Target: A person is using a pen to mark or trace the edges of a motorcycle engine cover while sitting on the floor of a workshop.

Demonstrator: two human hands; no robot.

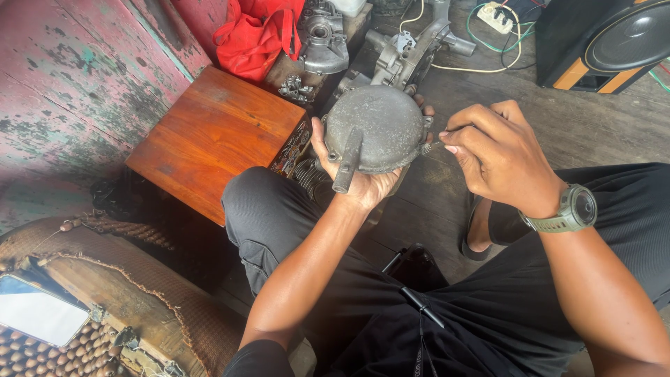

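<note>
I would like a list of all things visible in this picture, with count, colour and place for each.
round metal cover: one, grey, held up at centre
small tool: one, thin, metallic, at the cover's right edge
wooden stool: one, orange-brown, left of the cover
engine parts: several, grey, on the floor behind
red bag: one, top centre
speaker: one, black, top right
power strip: one, white, top
phone: one, bottom left
wristwatch: one, grey-green, right wrist
left hand: under the cover
right hand: pinching the tool
</note>
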